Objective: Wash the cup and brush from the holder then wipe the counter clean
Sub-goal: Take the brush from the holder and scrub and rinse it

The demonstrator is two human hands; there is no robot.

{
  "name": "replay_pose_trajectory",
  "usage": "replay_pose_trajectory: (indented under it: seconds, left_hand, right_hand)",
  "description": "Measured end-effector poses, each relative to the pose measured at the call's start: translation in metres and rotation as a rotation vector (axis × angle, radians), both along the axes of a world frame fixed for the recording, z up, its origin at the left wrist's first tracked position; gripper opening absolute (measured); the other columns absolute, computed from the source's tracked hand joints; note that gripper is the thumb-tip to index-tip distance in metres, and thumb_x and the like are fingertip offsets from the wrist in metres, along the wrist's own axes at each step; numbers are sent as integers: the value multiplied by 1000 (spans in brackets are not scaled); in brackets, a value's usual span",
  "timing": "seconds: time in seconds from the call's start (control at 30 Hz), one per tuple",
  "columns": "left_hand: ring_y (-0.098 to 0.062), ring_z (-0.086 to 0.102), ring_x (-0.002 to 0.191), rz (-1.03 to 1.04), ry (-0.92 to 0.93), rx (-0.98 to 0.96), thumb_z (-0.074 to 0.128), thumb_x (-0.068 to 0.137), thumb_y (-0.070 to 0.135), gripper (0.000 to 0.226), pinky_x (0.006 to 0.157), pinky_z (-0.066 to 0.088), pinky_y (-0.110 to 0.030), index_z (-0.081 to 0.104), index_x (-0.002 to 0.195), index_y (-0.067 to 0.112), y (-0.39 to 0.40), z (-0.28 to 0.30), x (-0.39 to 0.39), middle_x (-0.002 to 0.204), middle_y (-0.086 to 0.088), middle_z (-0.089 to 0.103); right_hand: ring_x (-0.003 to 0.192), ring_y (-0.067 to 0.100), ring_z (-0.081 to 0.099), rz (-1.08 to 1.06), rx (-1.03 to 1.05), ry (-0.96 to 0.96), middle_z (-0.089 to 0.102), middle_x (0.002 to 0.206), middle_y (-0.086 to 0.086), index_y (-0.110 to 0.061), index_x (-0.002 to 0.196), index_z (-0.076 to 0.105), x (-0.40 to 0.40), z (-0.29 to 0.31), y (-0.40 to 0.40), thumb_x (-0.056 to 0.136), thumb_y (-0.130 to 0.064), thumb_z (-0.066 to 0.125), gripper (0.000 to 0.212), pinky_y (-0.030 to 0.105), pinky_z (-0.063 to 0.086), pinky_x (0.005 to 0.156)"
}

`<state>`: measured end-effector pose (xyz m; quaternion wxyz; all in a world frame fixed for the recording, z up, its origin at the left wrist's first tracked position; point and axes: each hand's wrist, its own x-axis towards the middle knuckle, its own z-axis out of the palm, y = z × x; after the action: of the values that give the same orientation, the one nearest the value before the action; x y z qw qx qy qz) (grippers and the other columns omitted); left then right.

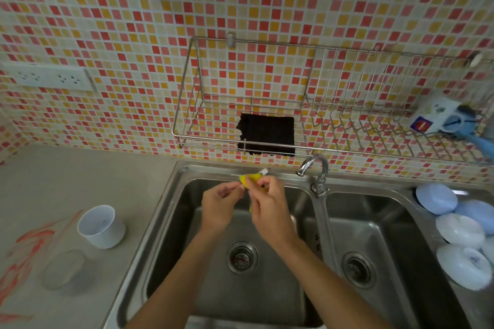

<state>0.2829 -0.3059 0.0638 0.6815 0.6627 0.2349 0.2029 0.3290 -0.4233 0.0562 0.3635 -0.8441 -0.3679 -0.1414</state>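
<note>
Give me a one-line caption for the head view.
Both hands hold a yellow brush over the left sink basin.

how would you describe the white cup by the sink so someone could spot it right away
Start at the double steel sink and look at the grey counter on its left. The white cup stands upright there, mouth open, close to the sink's left rim. Next to it lies a clear, see-through dish; the cup is the only solid white thing on that side.
</note>
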Motion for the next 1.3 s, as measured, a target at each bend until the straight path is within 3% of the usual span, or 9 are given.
replay_pose_trajectory:
  seconds: [0.13, 0.27, 0.4, 0.53, 0.7, 0.9, 1.1, 1.2, 1.3]
  left_hand:
    - [-22, 71, 81, 17, 43, 44, 74, 81, 10, 10, 81, 57, -36, 76, 90, 12, 5, -3, 2, 81, -5, 75]
    - [-23, 72, 83, 11, 19, 52, 73, 81, 7, 11, 82, 57, -36, 75, 91, 7, 11, 0, 2, 83, -7, 76]
    - [-15, 70, 75, 16, 39, 100, 73, 80, 5, 9, 75, 54, -29, 76, 89, 6, 15, 4, 0, 78, -6, 75]
    - [-19, 70, 78, -17, 25, 96, 71, 82, 6, 7, 77, 56, -30, 76, 87, 8, 22, 6, -5, 81, -6, 75]
    - [-18, 70, 78, -32, 39, 87, 68, 82, 0, 19, 81, 55, -28, 75, 75, 17, 23, 11, -9, 78, -6, 75]
    - [-20, 69, 77, -40, 90, -60, 66, 87, 8, 10, 77, 58, -25, 71, 92, 1, 23, 18, -11, 82, -13, 74]
    - [-2, 63, 75, -147, -5, 808, 75, 80, 17, 27, 72, 51, -12, 70, 106, 21, 27, 17, -16, 94, 11, 67]
    - [-6, 62, 79, -200, -58, 1004, 75, 79, 10, 29, 75, 46, -9, 72, 107, 16, 31, 17, -14, 93, 1, 71]
    - [-12, 63, 84, -193, -83, 1110, 73, 81, 11, 28, 79, 50, -21, 71, 109, 15, 33, 16, -9, 95, -1, 72]
  right_hand:
    - [97, 6, 42, -146, 105, 137, 45, 106, -3, -24, 130, 60, 24, -4, -5, 93, -8, 57, 41, 20, 45, 90]
    - [99, 9, 44, 45, 80, -34, 47, 105, 2, -17, 129, 61, 7, -3, -2, 91, -3, 58, 41, 7, 35, 93]
    - [98, 11, 47, -74, 129, 22, 47, 105, -2, -20, 129, 61, 21, -2, -7, 91, -7, 61, 41, 19, 46, 88]
    - [100, 17, 48, 59, 35, -134, 54, 109, 6, -16, 127, 63, 4, 2, -1, 87, -6, 66, 41, 13, 38, 90]
    - [111, 22, 47, -95, -59, -162, 55, 131, 2, -23, 123, 65, 31, 4, -9, 83, -14, 73, 42, 30, 45, 96]
    - [94, 13, 47, -6, -129, -381, 69, 101, -5, -15, 107, 71, 39, 4, -14, 81, -18, 75, 27, 24, 46, 82]
    - [92, 19, 54, 49, -299, -436, 69, 103, -5, -16, 108, 69, 53, 6, -22, 83, -19, 74, 26, 29, 50, 81]
    - [93, 20, 53, 70, -357, -421, 69, 106, -4, -16, 108, 68, 62, 10, -23, 85, -18, 71, 23, 31, 49, 82]
    - [92, 20, 51, 70, -366, -393, 70, 105, -3, -15, 107, 68, 63, 15, -21, 85, -18, 71, 22, 31, 49, 80]
